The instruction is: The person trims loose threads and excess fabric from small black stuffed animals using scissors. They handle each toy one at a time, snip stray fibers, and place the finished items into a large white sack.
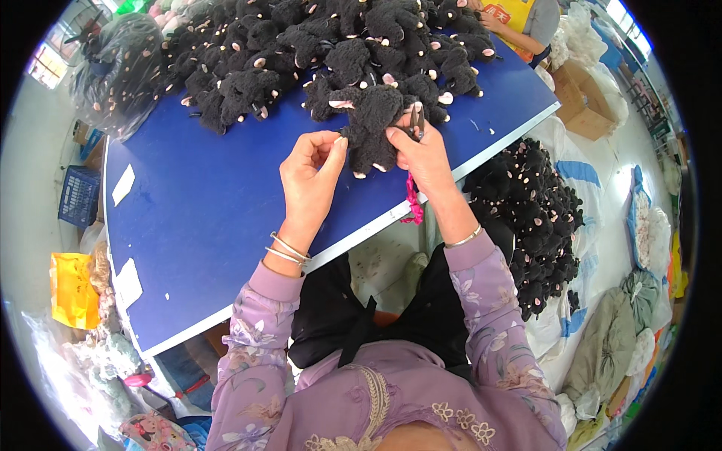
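Note:
Above the near part of the blue table (218, 225), I hold up a fluffy black plush toy (374, 120) with pale pink ears and light feet tips. My left hand (310, 169) is closed, thumb and forefinger pinching at the toy's left side. Any thread between those fingertips is too small to see. My right hand (425, 158) grips the toy's right side. Small dark thread snips (417, 120) also sit in that hand, blades upward. A bright pink strip (413, 199) dangles below the right palm.
Many similar black plush toys (248, 94) are heaped across the table's far side. More lie in a pile (538, 225) right of the table. A stuffed clear bag (120, 75) stands far left. Another person's arm (519, 37) reaches in at far right, near a cardboard box (583, 98).

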